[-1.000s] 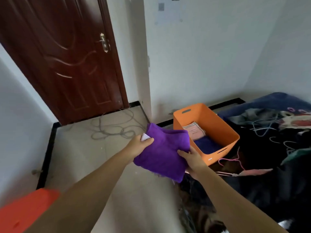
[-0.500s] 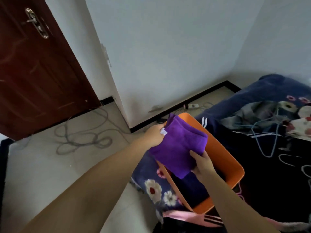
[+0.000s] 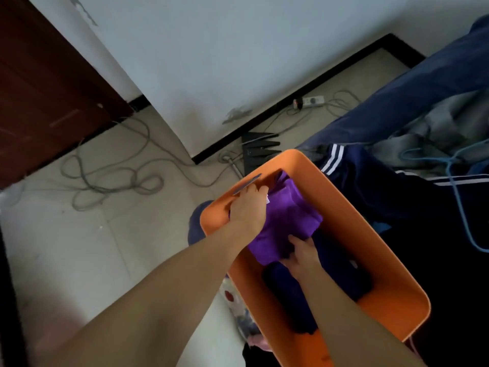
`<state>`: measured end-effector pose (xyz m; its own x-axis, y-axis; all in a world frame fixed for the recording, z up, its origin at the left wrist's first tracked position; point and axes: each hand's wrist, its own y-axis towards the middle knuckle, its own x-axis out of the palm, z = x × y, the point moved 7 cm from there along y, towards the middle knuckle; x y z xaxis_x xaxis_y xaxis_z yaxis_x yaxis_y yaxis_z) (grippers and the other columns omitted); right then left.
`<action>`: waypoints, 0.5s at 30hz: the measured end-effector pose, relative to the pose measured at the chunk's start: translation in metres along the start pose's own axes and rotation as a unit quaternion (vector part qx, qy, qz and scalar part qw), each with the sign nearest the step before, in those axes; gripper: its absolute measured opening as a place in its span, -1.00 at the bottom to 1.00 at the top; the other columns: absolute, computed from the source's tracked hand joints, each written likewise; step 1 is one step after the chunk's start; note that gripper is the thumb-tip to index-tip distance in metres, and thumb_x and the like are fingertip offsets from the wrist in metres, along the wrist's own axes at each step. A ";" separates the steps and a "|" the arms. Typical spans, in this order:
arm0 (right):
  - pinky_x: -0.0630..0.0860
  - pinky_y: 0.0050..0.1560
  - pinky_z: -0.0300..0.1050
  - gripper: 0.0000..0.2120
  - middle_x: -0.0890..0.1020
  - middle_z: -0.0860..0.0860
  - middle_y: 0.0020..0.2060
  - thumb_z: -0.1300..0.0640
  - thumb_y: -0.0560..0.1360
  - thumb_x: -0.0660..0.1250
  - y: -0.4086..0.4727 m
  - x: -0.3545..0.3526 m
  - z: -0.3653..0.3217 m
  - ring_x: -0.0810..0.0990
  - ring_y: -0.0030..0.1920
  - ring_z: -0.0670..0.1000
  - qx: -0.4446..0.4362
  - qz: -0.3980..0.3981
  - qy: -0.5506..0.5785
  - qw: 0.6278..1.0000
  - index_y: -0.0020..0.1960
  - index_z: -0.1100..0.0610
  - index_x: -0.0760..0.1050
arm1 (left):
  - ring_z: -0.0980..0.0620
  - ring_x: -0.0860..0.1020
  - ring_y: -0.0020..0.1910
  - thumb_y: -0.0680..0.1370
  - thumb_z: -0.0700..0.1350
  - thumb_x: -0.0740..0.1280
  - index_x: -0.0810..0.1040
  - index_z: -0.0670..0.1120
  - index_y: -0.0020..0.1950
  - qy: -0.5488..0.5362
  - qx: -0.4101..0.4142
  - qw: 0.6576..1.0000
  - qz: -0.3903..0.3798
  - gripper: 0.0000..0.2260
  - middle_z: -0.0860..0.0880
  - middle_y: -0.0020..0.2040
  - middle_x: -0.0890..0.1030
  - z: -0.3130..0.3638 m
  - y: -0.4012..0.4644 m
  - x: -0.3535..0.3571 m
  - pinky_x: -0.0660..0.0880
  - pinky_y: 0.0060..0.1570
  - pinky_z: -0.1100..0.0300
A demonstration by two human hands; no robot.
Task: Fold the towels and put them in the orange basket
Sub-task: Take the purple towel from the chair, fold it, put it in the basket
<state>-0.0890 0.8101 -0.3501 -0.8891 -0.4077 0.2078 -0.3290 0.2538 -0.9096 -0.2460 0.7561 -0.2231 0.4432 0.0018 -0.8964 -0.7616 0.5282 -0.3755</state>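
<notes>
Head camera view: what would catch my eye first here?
The orange basket at centre right, with both hands inside it pressing a folded purple towel down at its far end. The left hand grips the towel's far edge, the right hand its near edge. Grey cables loop across the floor to the left.

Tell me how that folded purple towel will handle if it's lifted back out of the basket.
Probably floppy: the purple towel bulges and creases under both hands. Likely light and not slippery, being plush cloth. Its fold may fall open unless supported.
</notes>
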 end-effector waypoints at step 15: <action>0.40 0.02 -0.08 -0.50 0.50 0.17 0.17 0.28 0.50 0.23 -0.099 0.034 -0.073 0.51 0.08 0.16 -0.187 0.087 -0.287 0.935 0.43 0.19 0.25 | -0.17 0.44 0.20 0.52 -0.32 0.16 0.38 -0.11 0.34 -0.082 -0.014 0.996 0.045 -0.61 -0.16 0.20 0.42 -0.037 -0.076 -0.084 0.44 0.06 0.00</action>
<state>-0.1099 0.8346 -0.2267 -0.6571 -0.7084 -0.2575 -0.3789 0.6058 -0.6996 -0.2425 0.6840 -0.1282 0.4414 0.1876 -0.8775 -0.8137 0.4960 -0.3032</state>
